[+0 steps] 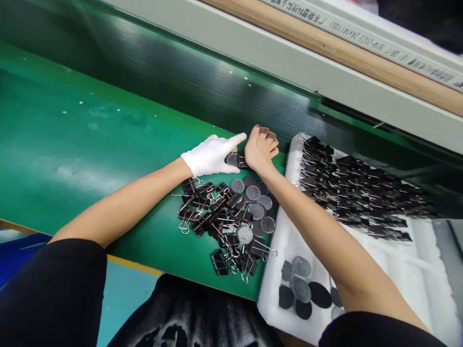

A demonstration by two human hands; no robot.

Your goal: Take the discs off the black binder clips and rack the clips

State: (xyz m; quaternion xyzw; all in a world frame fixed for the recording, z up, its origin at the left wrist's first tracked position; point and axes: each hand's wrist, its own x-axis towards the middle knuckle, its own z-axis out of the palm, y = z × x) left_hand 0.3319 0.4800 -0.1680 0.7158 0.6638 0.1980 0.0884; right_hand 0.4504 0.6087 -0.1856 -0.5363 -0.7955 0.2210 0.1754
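Observation:
My left hand (213, 156), in a white glove, holds a round grey disc (232, 159) between thumb and fingers. A black binder clip (242, 160) sits at the disc's right side, its wire handles toward my right hand. My bare right hand (261, 148) has its heel against the clip's handles, with the fingers loosely apart and pointing up and away. Whether the clip's jaws are on the disc I cannot tell. Just below both hands lies a heap of loose black binder clips (206, 202), mixed with several grey discs (252, 193) on the green work surface (90, 144).
At the right stands a white foam tray (277, 250). Rows of black binder clips (347, 188) fill its far part, and several grey and black discs (301, 289) lie in its near part. A dark wall with a pale ledge (253, 43) runs along the back.

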